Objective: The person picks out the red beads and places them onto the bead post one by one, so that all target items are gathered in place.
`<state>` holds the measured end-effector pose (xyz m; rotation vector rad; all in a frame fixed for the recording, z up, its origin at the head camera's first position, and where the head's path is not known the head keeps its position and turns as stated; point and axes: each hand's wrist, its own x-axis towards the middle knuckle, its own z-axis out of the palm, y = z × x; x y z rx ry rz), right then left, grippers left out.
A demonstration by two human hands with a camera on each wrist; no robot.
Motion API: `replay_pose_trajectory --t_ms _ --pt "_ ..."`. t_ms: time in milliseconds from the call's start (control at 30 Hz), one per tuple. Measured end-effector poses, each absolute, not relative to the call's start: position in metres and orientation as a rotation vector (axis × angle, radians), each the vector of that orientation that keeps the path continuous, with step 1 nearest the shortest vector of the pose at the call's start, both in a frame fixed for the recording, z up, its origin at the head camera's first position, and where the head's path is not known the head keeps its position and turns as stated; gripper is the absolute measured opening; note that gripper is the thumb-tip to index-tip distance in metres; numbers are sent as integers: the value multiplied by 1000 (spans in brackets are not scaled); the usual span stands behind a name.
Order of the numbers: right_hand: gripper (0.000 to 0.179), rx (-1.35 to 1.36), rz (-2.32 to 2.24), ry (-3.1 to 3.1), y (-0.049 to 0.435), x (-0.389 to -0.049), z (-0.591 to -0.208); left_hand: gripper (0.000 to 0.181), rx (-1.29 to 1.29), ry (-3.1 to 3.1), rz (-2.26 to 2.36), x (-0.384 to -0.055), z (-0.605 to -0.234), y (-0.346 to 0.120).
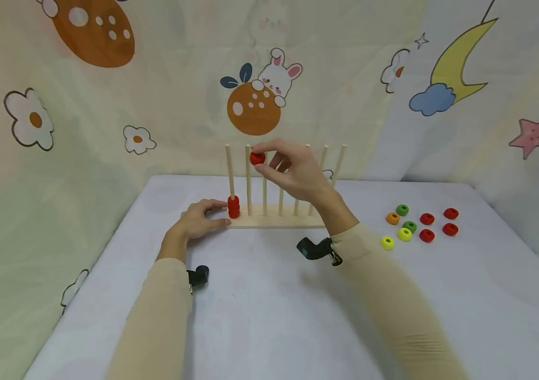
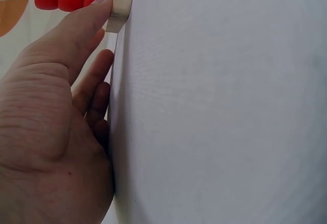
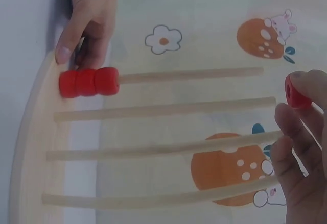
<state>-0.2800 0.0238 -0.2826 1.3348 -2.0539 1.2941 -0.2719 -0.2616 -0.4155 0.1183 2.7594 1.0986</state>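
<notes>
Long, plain beige sleeves are covering both arms here, the left sleeve (image 1: 155,316) looking mostly smooth, the right sleeve (image 1: 393,295) gathering into fine crosswise wrinkles farther up the forearm! Both are ending in plain cuffs at the wrists, leaving the left hand (image 1: 195,219) and the right hand (image 1: 298,169) bare. And here's the hardware: the left wrist is wearing a stubby black camera (image 1: 199,275) with a rounded head, a sliver of metal showing below it. The right wrist is sporting a black bent mount (image 1: 314,249), a small silvery metal fitting (image 1: 335,258) gleaming beside its cuff!
</notes>
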Motion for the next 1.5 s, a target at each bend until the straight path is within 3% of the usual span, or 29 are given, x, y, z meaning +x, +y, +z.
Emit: replay_pose_trajectory --t_ms 800,1200,1500 --pt "33 1149 1482 -2118 -33 -287 -279 57 114 2772 1108 -272 -415 -266" --pt "31 1019 1362 -2117 -44 -290 -278 59 123 2786 1092 -272 -415 -262" --pt "39 996 1252 -2191 -44 -289 -276 61 82 2764 1082 -271 -414 -260"
